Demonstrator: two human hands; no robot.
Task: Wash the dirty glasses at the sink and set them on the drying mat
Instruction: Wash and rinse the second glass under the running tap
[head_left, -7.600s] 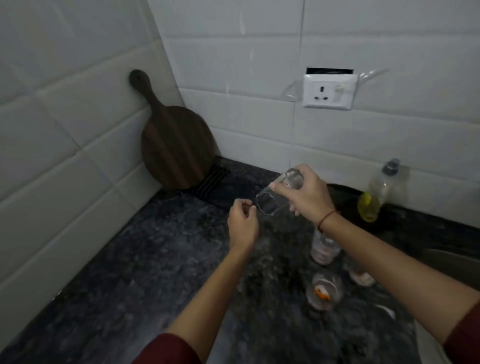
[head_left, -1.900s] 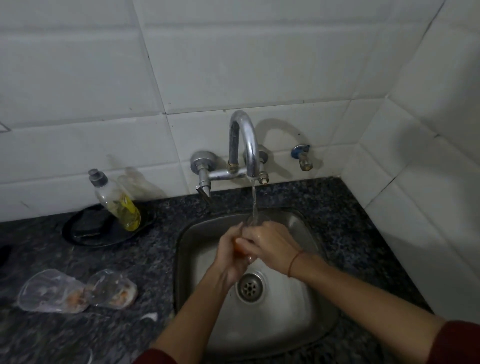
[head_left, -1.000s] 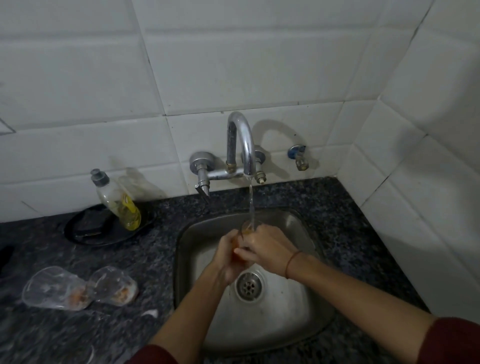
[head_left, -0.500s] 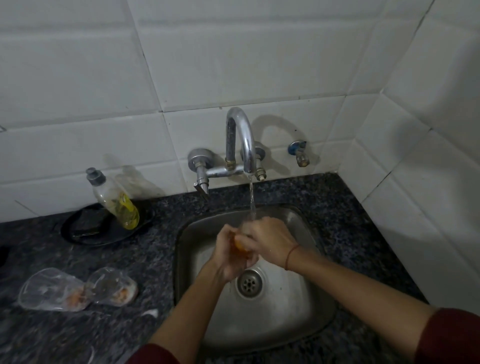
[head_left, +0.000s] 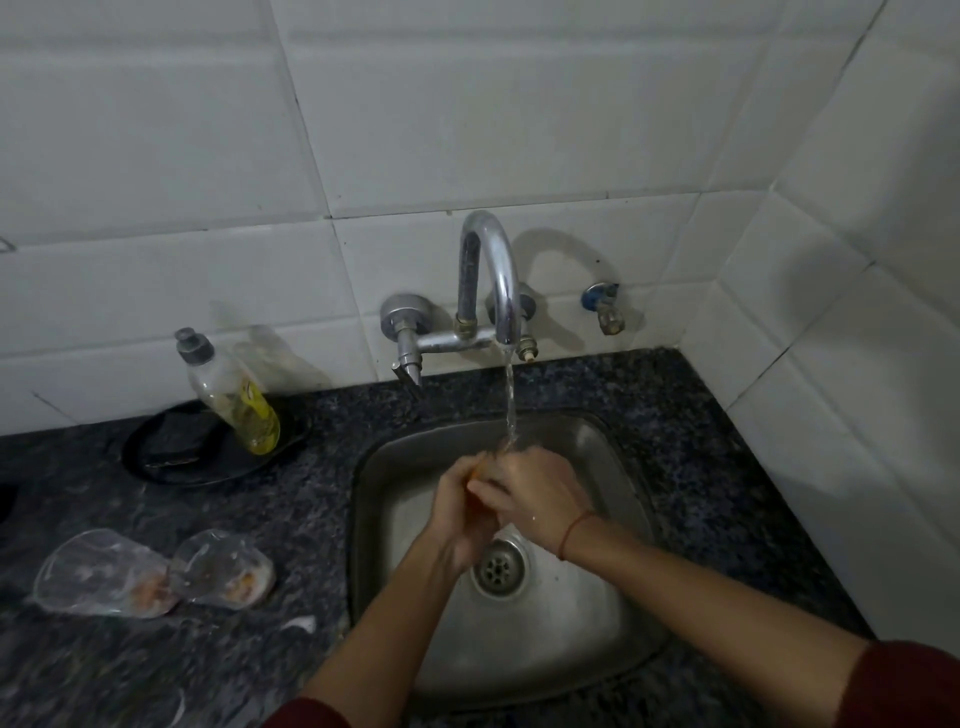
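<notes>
Moved to sink (head_left: 602, 447), left hand (head_left: 457, 517), right hand (head_left: 537, 493) wrap glass (head_left: 474, 472) under tap (head_left: 491, 260)

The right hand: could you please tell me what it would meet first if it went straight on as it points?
Pointing left, the right hand would first meet the orange-stained clear glass it clasps, then the left hand behind; depth is unclear.

Left hand (head_left: 460, 519): bare forearm rising from a dark red left sleeve (head_left: 306, 716) at the lower edge, fingers curled round a glass (head_left: 474, 472), of which only an orange sliver shows between the hands. Right hand (head_left: 537, 493): bare forearm entering from the lower right out of a dark red right sleeve (head_left: 904, 686), red thread (head_left: 571, 531) at the wrist, back of the hand up, fingers folded over the left hand's fingers and the same glass.
</notes>
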